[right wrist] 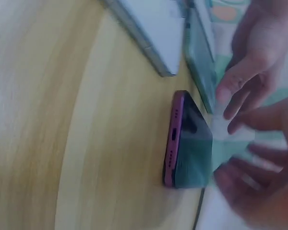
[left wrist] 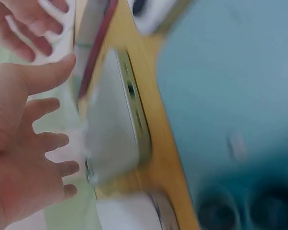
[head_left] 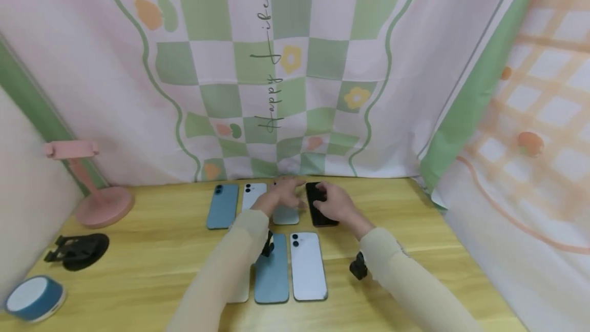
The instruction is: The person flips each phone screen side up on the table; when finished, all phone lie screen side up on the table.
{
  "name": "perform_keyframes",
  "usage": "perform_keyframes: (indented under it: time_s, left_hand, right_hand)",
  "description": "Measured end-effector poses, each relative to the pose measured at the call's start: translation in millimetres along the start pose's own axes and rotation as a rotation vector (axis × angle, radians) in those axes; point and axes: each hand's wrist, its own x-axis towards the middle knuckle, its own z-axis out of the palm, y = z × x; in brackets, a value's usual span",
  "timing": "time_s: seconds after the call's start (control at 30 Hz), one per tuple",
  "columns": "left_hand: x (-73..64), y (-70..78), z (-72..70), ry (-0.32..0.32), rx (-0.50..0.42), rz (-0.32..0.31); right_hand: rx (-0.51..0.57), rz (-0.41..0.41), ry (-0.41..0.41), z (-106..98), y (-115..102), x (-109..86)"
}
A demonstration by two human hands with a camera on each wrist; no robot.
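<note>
Near the bench's far edge, the left hand (head_left: 287, 193) hangs with its fingers spread, holding nothing; in the head view it covers part of a pale, rectangular phone (head_left: 287, 215) lying beneath. The right hand (head_left: 336, 204) has its fingers parted and loosely bent, gripping nothing, over a rectangular phone with a glossy black screen and reddish-pink frame (head_left: 320, 220), which lies screen up along that edge, farthest right in the back row. To its left in that row, beyond the pale one, come a white phone with two dark lenses (head_left: 251, 198) and a blue, two-lens phone (head_left: 223, 209).

Nearer the bench's front edge lie a wider blue phone (head_left: 273, 278), a white phone with two lenses (head_left: 308, 268) and a pale one (head_left: 240, 291) mostly under the left sleeve.

Along the left edge of the pale wooden bench (head_left: 152, 260) stand a pink round-based stand (head_left: 105, 208), a black holder (head_left: 85, 251) and, at the near corner, a blue, white-topped round container (head_left: 36, 296).
</note>
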Motion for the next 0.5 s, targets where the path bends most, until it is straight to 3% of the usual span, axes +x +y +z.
perform_keyframes:
  time_s: [0.1,0.3,0.5]
  left_hand:
    - [-2.2,-13.5,-4.1,0.029,0.025,-0.031]
    - [-11.5,-36.1,-10.1,0.030,0.038,-0.111]
    - [-20.8,-49.3,-13.2,0.008,0.008,-0.104]
  right_hand:
    - [0.000,-0.120,-0.015,9.3,-7.6,3.2]
    - [-0.070,-0.169,-0.160,26.8,-25.8,5.4]
    - [-0.161,-0.274,-0.186,42.8,-32.5,10.9]
